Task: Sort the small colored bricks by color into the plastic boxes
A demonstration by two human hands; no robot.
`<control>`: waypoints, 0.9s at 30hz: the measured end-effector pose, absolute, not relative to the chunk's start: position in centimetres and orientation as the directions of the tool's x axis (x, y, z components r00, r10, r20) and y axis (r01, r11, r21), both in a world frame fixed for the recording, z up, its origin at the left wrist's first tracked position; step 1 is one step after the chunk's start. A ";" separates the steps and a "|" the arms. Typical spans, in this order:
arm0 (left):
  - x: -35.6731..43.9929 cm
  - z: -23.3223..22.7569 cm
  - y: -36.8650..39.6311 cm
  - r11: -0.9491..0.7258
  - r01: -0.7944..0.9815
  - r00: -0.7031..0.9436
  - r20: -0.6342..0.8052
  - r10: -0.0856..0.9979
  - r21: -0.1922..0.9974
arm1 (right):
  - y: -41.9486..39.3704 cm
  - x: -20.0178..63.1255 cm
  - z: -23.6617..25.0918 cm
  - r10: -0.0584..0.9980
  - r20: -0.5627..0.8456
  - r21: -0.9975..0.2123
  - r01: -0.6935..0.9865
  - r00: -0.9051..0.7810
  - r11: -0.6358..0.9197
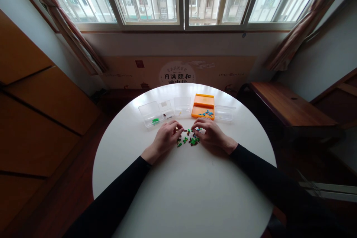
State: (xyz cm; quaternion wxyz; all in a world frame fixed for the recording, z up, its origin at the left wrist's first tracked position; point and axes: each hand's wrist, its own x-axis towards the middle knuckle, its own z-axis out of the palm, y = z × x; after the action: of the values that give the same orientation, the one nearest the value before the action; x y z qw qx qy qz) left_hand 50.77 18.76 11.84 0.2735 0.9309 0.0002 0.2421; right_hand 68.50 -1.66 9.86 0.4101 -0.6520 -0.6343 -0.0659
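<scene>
A loose pile of small building bricks (193,141), green, brown and a few blue, lies on the white table between my hands. My left hand (165,135) is at the pile's left edge, thumb and fingers pinched together. On the right side, my right hand (212,134) curls over the bricks, its fingertips also drawn together. Whatever either pinch holds is too small or hidden to make out. Just beyond the right hand stands an open orange box (203,100) with small blue bricks (208,113) inside.
Open clear plastic boxes stand along the far side: one (147,109) holds green bricks (155,121), another (166,108) a few dark bits, a third (182,104) tiny pale pieces. A further clear box (225,112) is at right. The round table (178,189) faces a window.
</scene>
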 end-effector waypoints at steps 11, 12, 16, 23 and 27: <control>51.5 10.7 17.2 -0.673 -0.172 0.880 0.419 0.223 0.719 | -1.5 68.1 10.1 0.757 0.636 -0.418 0.892 0.150 0.173; 51.5 10.7 17.1 -0.673 -0.187 0.874 0.433 0.218 0.716 | -1.5 68.2 10.0 0.756 0.638 -0.411 0.895 0.146 0.174; 51.5 10.8 17.1 -0.685 -0.204 0.854 0.470 0.224 0.699 | -1.5 68.4 9.8 0.756 0.641 -0.394 0.902 0.133 0.175; 51.2 10.9 17.1 -0.716 -0.209 0.863 0.469 0.185 0.666 | -1.5 68.2 10.1 0.762 0.636 -0.401 0.897 0.126 0.187; 51.2 11.2 17.0 -0.719 -0.227 0.858 0.484 0.172 0.658 | -1.4 68.2 10.0 0.752 0.647 -0.394 0.900 0.126 0.188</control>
State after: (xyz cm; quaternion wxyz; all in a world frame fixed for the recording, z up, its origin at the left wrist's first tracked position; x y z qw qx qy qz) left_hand 51.22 17.04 11.17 0.3748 0.8879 -0.0152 0.2661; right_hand 68.24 -1.36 9.96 0.4064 -0.6308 -0.6548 -0.0907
